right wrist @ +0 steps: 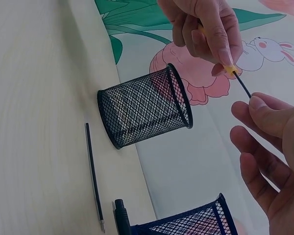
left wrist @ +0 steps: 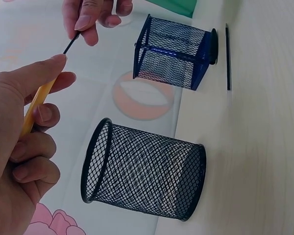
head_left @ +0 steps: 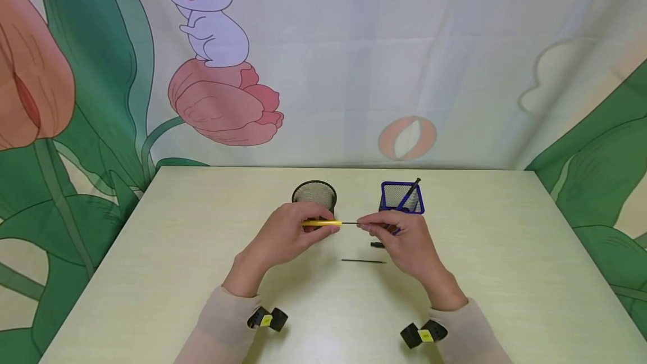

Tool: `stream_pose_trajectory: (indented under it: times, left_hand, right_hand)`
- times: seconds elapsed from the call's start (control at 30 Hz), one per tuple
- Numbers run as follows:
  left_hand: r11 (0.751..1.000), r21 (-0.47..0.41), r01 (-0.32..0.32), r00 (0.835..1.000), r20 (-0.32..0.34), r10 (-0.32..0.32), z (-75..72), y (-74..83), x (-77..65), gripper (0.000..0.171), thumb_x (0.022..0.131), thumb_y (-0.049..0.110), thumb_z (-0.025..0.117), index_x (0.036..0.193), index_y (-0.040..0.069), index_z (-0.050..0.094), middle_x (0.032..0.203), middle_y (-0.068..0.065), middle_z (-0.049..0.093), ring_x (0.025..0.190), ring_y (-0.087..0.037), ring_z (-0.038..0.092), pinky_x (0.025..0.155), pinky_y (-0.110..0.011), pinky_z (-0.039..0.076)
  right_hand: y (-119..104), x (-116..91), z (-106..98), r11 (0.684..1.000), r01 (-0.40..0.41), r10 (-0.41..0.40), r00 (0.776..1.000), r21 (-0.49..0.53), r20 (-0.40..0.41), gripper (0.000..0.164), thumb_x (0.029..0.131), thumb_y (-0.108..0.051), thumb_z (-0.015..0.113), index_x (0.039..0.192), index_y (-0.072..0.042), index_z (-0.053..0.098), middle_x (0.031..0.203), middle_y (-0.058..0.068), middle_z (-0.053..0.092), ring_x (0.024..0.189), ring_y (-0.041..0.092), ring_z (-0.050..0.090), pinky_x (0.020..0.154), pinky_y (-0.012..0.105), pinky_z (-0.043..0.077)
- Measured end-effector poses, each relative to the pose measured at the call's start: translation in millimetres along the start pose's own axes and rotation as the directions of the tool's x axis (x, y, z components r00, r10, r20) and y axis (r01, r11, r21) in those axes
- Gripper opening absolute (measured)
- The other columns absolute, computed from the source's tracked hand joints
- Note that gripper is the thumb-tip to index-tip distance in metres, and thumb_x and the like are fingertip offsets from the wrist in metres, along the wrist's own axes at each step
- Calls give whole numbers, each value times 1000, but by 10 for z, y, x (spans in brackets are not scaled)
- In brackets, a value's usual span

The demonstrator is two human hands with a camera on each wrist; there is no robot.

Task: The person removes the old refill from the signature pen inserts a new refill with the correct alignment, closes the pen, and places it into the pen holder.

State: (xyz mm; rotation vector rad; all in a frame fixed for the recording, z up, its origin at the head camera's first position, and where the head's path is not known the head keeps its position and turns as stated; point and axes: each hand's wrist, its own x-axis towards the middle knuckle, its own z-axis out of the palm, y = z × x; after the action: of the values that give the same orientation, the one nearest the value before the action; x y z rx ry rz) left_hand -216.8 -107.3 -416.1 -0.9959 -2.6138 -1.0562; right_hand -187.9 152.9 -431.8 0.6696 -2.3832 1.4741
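Note:
My left hand [head_left: 283, 237] grips a yellow pen barrel [head_left: 322, 223], held level above the table in the head view. A thin black refill [head_left: 349, 223] sticks out of the barrel's right end. Thumb and forefinger of my right hand [head_left: 411, 243] pinch the refill's outer end; how far it reaches inside the barrel is hidden. Below the hands, a second dark refill [head_left: 363, 261] lies on the table. Beside my right fingers is a black pen part [head_left: 377, 245], partly covered by that hand; the right wrist view shows the black part [right wrist: 121, 215] more fully.
Behind my left hand stands a round black mesh cup [left wrist: 147, 171]. A square blue mesh holder [head_left: 386, 195] stands behind my right hand, with a black-tipped pen [head_left: 413, 189] leaning in it. A printed curtain [head_left: 328, 72] hangs along the table's [head_left: 177, 229] far edge.

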Motion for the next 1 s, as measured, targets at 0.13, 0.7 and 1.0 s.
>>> stream_pose_trajectory:
  times: [0.13, 0.7, 1.0]
  left_hand:
    - [1000, 0, -2, 1000, 6, 2, -3, 5, 4, 5, 94, 32, 78, 96, 28, 76, 82, 18, 66, 70, -3, 56, 68, -25, 50]
    - [1000, 9, 17, 1000, 22, -17, -10, 13, 16, 13, 93, 38, 78, 101, 29, 81, 91, 18, 75, 76, 0, 62, 72, -25, 52]
    - [999, 23, 29, 999, 26, -29, -7, 18, 13, 17, 91, 40, 79, 102, 27, 82, 95, 15, 77, 79, -1, 64, 73, -25, 53]
  right_hand:
    - [9, 1, 4, 1000, 1, -1, 1000, -8, -1, 18, 91, -2, 77, 101, -16, 83, 96, -1, 81, 76, 3, 71, 60, 24, 53]
    - [1, 5, 41, 1000, 3, -3, 1000, -16, 8, 12, 92, -10, 78, 102, -16, 83, 87, -2, 79, 67, 5, 67, 59, 25, 54]
    - [-30, -2, 30, 1000, -28, 27, 999, 5, 47, 9, 92, -9, 78, 98, -15, 82, 84, -3, 77, 67, 6, 68, 62, 27, 59]
